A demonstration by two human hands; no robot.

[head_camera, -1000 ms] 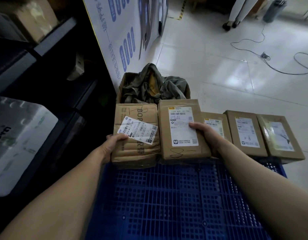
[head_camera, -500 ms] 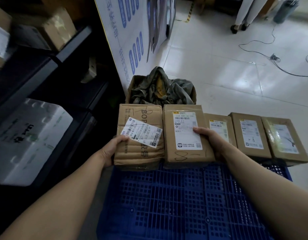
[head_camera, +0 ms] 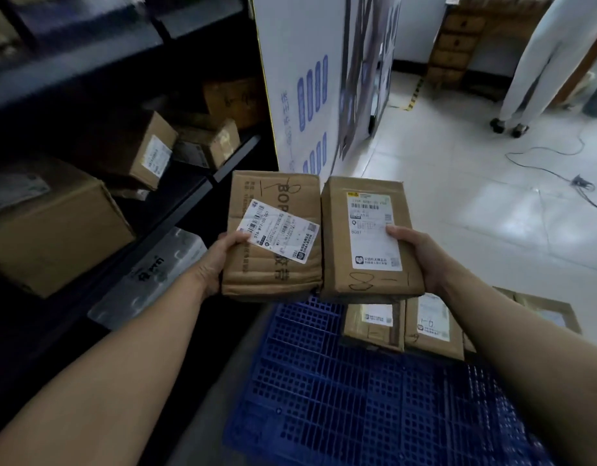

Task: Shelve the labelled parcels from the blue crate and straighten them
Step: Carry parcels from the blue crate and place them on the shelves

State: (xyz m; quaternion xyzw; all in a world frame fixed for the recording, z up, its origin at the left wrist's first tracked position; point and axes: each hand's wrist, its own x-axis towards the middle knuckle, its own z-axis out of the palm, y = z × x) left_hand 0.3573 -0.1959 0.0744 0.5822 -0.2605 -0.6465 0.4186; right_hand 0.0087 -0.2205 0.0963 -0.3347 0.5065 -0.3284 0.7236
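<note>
The upper shelf at the top left is smeared by motion blur, and the boxes on it cannot be made out. The fingers of the left hand are hidden under the creased parcel, and those of the right hand under the taped parcel; only the thumbs show. The taped parcel also covers the far ends of the parcels in the crate, and the right forearm hides most of the rightmost one. Label print is too small to read. The bystander at the top right is cut off above the legs by the picture's edge.
</note>
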